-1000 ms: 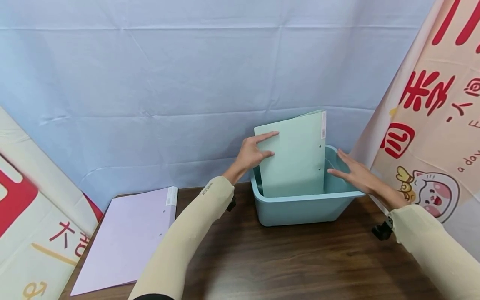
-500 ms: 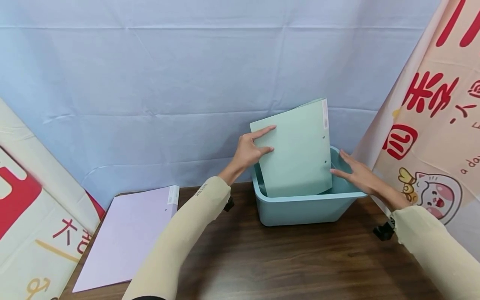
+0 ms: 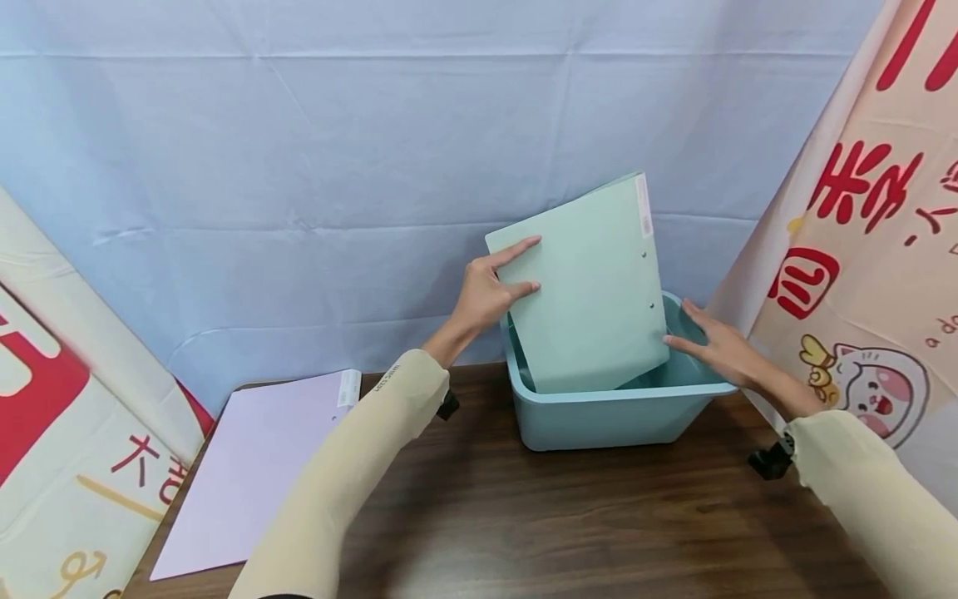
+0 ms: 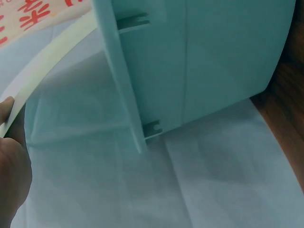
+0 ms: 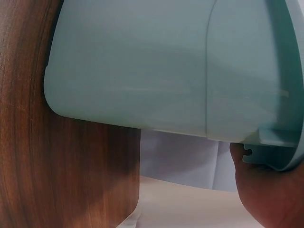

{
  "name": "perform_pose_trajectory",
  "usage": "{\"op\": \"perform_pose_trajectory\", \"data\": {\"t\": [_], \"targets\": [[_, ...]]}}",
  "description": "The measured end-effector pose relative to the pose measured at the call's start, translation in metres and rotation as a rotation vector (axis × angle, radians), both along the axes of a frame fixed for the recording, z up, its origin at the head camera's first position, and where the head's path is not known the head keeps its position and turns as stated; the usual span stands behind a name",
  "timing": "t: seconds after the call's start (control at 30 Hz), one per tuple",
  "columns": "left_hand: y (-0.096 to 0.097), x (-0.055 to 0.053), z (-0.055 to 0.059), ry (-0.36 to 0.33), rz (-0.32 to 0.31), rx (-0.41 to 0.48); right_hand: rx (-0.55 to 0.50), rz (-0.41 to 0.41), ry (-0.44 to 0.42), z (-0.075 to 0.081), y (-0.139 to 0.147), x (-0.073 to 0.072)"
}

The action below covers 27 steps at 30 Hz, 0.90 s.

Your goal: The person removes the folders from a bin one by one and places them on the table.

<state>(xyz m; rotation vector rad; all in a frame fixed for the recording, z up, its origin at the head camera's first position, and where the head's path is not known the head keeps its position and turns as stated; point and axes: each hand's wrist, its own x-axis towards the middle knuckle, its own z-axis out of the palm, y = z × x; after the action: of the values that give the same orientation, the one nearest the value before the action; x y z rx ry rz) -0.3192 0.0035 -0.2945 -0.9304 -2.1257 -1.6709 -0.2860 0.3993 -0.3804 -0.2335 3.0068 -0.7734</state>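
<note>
My left hand (image 3: 482,291) grips a pale green file folder (image 3: 584,291) by its left edge, thumb and index finger on the front face. The folder leans to the left, with its lower left corner inside a teal plastic bin (image 3: 606,420) and its right side raised. A white label and small rivets run along its right edge. In the left wrist view the folder's edge (image 4: 52,59) shows pinched by the fingers. My right hand (image 3: 722,349) holds the bin's right rim; in the right wrist view the bin wall (image 5: 137,71) hides part of that hand.
A lilac folder (image 3: 254,466) with a white label lies flat on the brown wooden table (image 3: 584,516), to the left. A pale blue cloth (image 3: 389,150) hangs behind the bin. Printed cloths stand at the left (image 3: 52,416) and right (image 3: 861,249).
My left hand has moved up and left, tilting the green folder further leftward. The folder's right side has risen out of the bin. My right hand stays at the rim.
</note>
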Motion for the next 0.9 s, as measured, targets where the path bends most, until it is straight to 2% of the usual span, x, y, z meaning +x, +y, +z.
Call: {"op": "perform_pose_trajectory", "data": {"t": [0.37,0.77,0.9], "targets": [[-0.011,-0.003,0.01,-0.008,-0.044,0.116,0.04,0.005,0.019,0.0,0.001,-0.002],[-0.027,0.002,0.022,-0.026,0.007,0.189,0.035,0.021,0.023,0.0,0.002,-0.001],[-0.033,0.004,0.029,-0.019,0.0,0.239,0.017,0.026,0.033,-0.001,0.004,-0.001]]}}
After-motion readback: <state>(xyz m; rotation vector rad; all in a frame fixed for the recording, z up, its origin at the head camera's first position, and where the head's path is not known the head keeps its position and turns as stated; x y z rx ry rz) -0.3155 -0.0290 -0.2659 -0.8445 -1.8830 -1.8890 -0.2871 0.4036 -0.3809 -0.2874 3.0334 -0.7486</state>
